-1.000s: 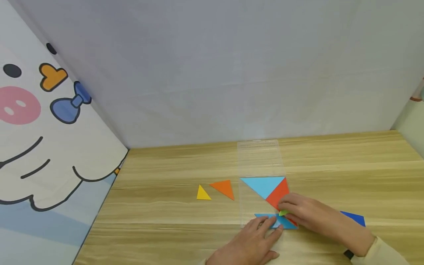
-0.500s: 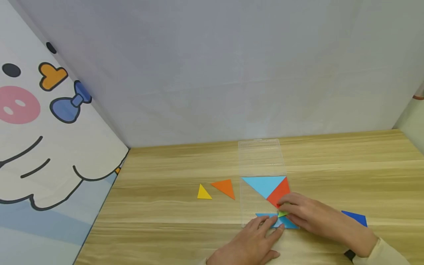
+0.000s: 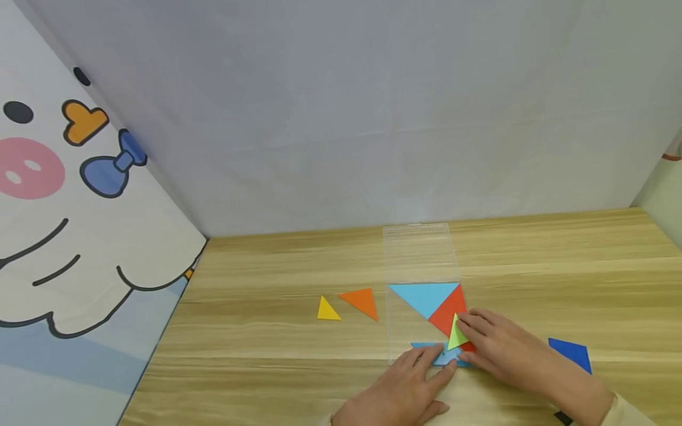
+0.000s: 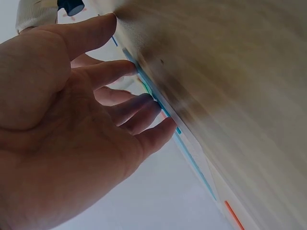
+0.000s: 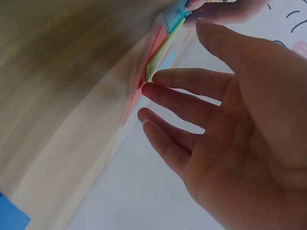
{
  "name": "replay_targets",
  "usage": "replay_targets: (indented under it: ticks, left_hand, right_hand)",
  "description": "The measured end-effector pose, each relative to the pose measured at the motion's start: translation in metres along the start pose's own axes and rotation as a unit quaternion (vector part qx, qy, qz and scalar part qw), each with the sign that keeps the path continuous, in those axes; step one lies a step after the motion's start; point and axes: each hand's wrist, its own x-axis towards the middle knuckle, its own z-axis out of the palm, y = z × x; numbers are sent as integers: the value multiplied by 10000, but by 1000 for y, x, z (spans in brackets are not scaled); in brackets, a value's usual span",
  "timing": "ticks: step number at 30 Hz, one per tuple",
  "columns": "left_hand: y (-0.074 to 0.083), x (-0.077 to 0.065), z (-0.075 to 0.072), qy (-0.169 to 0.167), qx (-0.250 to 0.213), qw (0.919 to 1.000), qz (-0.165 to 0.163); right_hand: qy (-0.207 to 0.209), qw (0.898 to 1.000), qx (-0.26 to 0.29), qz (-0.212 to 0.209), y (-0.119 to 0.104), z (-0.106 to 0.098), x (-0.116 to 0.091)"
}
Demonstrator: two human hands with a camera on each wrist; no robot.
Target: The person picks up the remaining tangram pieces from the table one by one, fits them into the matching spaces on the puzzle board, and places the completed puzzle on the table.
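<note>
Fingertips of my right hand touch the right side of a light green triangle, which lies tilted across a red triangle and the blue piece below. In the right wrist view the index and middle fingertips are at the green triangle's edge, the thumb apart from them. My left hand rests its fairly straight fingers on the blue piece, partly hiding it; in the left wrist view its fingertips meet that flat edge. A light blue triangle lies beside the red one in a clear plastic case.
Left of the case lie an orange triangle and a yellow triangle. A dark blue piece lies right of my right forearm, near a small black object. The case's clear upper half extends toward the back wall.
The right fingers have loosened and shifted slightly right, so more of the green triangle shows, turned flatter over the red one. The left hand has stayed in place.
</note>
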Motion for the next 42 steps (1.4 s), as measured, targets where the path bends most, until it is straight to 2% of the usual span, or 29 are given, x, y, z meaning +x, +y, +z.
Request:
replay_targets:
  ticks: [4, 8, 11, 16, 18, 20, 24, 27, 30, 37, 42]
  left_hand:
    - [0, -1, -1, 84, 83, 9999, -10]
    - [0, -2, -2, -30, -79, 10000, -53]
    - [0, -3, -3, -18, -83, 10000, -50]
    - [0, -3, -3, -21, -70, 10000, -46]
    - [0, -3, -3, -6, -25, 10000, -28]
    - [0, -3, -2, 38, 10, 10000, -8]
    - [0, -4, -1, 123, 140, 9998, 41]
    - [0, -3, -1, 110, 170, 9998, 62]
    - [0, -2, -2, 15, 71, 10000, 41]
    - [0, -1, -3, -128, -119, 9998, -20]
    - [-1, -2, -2, -183, 14, 9998, 49]
  right_hand:
    - [449, 9989, -81, -136, 1, 6, -1]
    - [501, 9987, -19, -112, -1, 8, -2]
    - [333, 9994, 73, -26, -4, 7, -2]
    - [-183, 9990, 328, 229, -10, 4, -1]
    - [-211, 9989, 366, 183, -11, 4, -2]
    - [-74, 9993, 353, 16, -10, 6, -3]
    - [491, 9975, 235, -448, -9, 10, -4]
    - [681, 9962, 181, -517, -9, 12, -4]
    - [596, 9975, 144, -357, -11, 10, -5]
    - [46, 9997, 209, -82, -19, 4, -5]
    - [338, 9981, 279, -440, -15, 7, -5]
